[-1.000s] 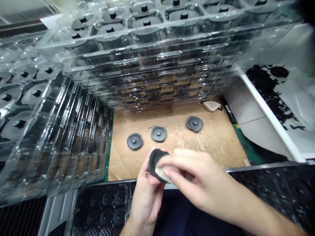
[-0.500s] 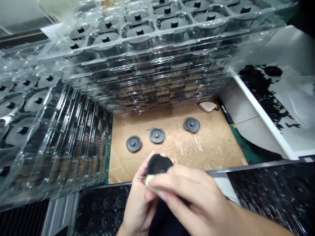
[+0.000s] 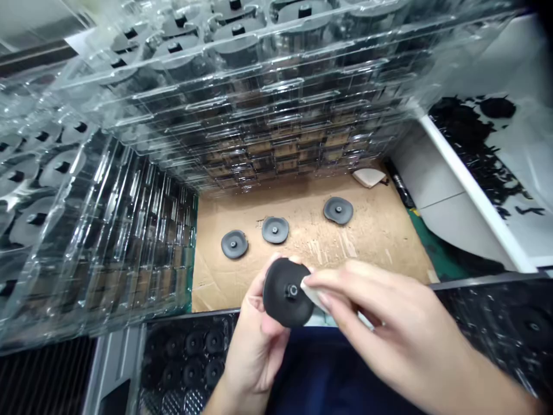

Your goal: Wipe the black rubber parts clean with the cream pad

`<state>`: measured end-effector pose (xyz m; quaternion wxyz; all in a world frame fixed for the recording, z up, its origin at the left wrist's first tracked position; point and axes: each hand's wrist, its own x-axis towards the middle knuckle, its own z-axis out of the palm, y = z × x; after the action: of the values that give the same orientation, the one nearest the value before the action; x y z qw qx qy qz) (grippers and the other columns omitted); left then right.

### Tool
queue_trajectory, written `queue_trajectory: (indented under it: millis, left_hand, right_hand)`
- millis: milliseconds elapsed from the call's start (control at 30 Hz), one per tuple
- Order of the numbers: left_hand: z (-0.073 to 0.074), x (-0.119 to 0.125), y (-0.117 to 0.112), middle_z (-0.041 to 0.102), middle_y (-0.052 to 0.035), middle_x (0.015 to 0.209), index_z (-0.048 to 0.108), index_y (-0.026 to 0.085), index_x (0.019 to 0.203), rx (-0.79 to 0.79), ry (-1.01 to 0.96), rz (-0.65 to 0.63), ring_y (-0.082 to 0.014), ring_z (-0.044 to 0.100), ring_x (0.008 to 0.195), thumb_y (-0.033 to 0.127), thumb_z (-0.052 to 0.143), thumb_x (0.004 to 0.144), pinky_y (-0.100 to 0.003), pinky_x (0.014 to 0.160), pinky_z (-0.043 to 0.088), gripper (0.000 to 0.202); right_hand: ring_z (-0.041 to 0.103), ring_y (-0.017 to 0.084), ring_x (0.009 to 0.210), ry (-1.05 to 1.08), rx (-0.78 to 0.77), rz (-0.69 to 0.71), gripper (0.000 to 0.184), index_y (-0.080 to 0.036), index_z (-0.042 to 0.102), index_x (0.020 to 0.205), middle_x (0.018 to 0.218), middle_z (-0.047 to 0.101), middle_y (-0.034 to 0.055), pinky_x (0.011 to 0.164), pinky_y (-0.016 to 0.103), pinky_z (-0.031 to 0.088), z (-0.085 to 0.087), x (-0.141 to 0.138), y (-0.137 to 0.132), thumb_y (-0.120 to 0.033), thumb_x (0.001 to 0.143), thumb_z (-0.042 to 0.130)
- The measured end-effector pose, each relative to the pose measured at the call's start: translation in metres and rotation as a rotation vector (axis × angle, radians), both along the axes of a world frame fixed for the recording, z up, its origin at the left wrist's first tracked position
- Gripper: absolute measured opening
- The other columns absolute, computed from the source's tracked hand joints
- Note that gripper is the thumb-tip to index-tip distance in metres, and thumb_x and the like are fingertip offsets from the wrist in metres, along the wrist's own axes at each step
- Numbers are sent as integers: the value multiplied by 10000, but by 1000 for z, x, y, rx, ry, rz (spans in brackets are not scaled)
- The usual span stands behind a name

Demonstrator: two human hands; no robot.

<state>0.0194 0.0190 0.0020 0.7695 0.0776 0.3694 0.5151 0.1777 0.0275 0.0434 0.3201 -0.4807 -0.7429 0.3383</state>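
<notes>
Now the left hand is holding a black round disc in its grip, low in the middle of the view, with the small metal centre facing up. The right hand is pinching a small pale piece that is touching the disc's right edge. Farther away, 3 similar discs are lying on the cardboard sheet on the desk, well apart from the hands. Stacks of clear plastic trays are standing at the far and left sides.

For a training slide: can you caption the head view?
Left hand holds a black disc while the right hand touches its edge, above three discs on cardboard.
</notes>
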Motion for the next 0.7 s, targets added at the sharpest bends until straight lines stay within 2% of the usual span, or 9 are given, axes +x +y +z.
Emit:
queue_trajectory:
  millis: [67,167,233,300,400,467,567,600,700]
  left_hand:
    - [2,1,2,728,11,1024,706,286,981,-17,0,18,-162,671,937,194,822,567,-199,845,519,439]
    - [3,-1,0,730,-1,1018,707,280,981,-37,13,46,-173,672,943,241,826,556,-209,835,532,443]
    - [2,-2,-2,730,-11,1023,708,273,980,-44,62,94,-156,668,944,251,832,539,-168,808,528,459]
    - [-1,-2,-3,725,-17,1043,705,274,987,-59,77,106,-155,669,935,268,836,529,-173,812,529,476]
    - [-7,0,-2,713,-32,1076,678,290,1055,-71,46,81,-174,669,940,295,827,547,-221,844,534,530]
    - [-8,2,0,714,-44,1066,667,278,1083,-84,71,121,-173,662,965,289,809,588,-218,853,530,515]
    - [-7,2,2,720,-50,1037,669,252,1082,-133,117,178,-190,651,999,292,798,612,-228,851,537,489]
    - [-7,1,3,718,-55,1044,666,247,1088,-138,122,176,-199,647,1008,310,797,609,-238,855,538,500]
    - [-7,-2,4,708,-71,1062,655,230,1108,-101,126,140,-216,634,1032,382,796,582,-245,861,534,566]
  right_hand:
    - [632,130,723,34,58,21,225,-140,643,1027,806,670,38,685,215,517,1,0,0,-80,862,503]
    - [636,98,734,113,-25,109,198,-161,655,983,828,680,13,716,161,510,0,-5,4,-86,862,518]
    - [631,102,727,75,-52,58,179,-160,660,952,823,675,16,715,174,507,0,-7,7,-97,863,519]
    - [625,117,726,57,-29,37,208,-147,658,982,815,668,30,707,201,505,0,-7,9,-91,869,492]
    - [611,96,688,131,-78,158,209,-164,671,977,797,668,9,658,177,491,-5,-4,16,-106,874,499]
    - [589,85,643,114,-122,65,166,-185,686,934,771,669,-9,620,174,476,-19,0,23,-159,874,534]
    - [561,98,593,24,-119,-183,172,-179,693,948,787,674,16,565,210,461,-57,5,25,-214,879,539]
    - [562,102,588,13,-123,-202,180,-176,693,961,790,675,25,553,215,460,-71,6,22,-210,880,537]
    - [596,115,607,18,-157,-115,168,-185,707,915,721,670,19,571,218,483,-107,3,6,-189,869,546]
